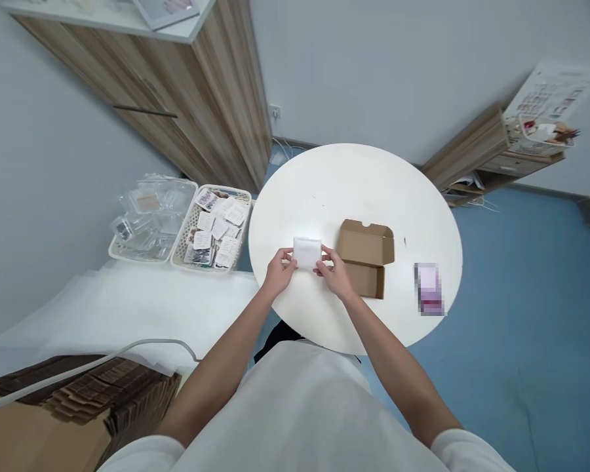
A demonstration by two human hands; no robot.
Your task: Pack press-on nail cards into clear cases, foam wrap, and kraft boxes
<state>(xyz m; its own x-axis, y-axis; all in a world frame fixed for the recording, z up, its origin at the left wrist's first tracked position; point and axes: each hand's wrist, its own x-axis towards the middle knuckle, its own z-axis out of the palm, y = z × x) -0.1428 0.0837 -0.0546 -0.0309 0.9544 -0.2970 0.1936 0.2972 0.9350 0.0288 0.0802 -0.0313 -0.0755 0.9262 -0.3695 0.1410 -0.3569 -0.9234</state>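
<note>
Left hand and right hand stretched forward, white squarish packet pinched by both; cardboard box laid open on round counter.

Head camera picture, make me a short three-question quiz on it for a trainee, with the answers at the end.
1. Fill in: on the round table, the cardboard box lies to the person's ____ of the white packet.
2. Multiple choice: how many hands hold the white packet? A none, B one, C two.
3. True or false: the cardboard box is closed.

Key: 1. right. 2. C, the left hand and the right hand. 3. False, it is open.
</note>
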